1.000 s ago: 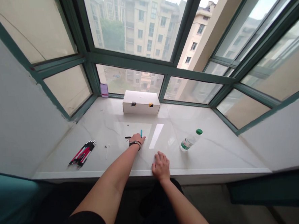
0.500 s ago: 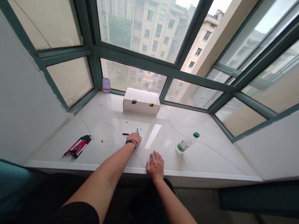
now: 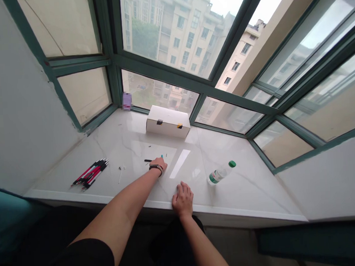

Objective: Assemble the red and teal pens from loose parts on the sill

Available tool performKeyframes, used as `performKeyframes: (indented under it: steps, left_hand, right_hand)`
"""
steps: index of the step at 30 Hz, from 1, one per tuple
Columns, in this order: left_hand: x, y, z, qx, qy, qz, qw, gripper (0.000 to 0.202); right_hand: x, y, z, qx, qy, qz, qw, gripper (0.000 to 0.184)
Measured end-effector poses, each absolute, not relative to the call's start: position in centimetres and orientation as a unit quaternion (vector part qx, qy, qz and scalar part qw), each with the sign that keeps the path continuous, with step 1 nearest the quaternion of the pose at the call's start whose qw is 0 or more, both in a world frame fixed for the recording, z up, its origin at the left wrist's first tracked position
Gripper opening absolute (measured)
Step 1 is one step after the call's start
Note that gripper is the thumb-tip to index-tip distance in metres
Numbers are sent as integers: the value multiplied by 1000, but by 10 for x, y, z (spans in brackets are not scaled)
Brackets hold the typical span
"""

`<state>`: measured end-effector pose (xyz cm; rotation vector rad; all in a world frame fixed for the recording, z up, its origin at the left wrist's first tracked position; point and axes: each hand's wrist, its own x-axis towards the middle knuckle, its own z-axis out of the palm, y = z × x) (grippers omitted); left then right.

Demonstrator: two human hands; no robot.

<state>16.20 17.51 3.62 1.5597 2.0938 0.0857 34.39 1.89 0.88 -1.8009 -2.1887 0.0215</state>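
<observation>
Right hand (image 3: 182, 199) spread flat at the near edge of the marble windowsill (image 3: 259, 196); left hand (image 3: 158, 165) curled, any pinch hidden, just beside a teal pen part (image 3: 161, 156) and a black pen part (image 3: 147, 160). Red-and-black pens (image 3: 90, 174) at left; green-capped water bottle (image 3: 220, 174) at right, label unreadable. Farther, taped white box (image 3: 167, 121), blurred purple card (image 3: 126, 101), green-framed windows (image 3: 192, 84).

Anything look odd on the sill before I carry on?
Mainly loose clutter: a thin white stick and small dark bits lie scattered on the sill, apart from the bundled pens. Paint also looks chipped at the foot of the left window frame.
</observation>
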Motion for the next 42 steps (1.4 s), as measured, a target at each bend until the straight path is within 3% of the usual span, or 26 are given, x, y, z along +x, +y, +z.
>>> performKeyframes:
  steps: [26,31,37,42]
  left_hand:
    - [141,129,42,665,709,-17,235,31]
    - [122,96,45,674,703,26,226,24]
    - [69,43,50,652,724,115,194,33]
    - [-2,12,29,596,757,248,101,33]
  right_hand:
    - [345,19,4,-623,-766,-6,158,39]
    - [345,19,2,-625,-767,-15,145,41]
    - [345,19,1,-621,-770,-21,147,40]
    - [343,19,0,-620,-766,-24,169,39]
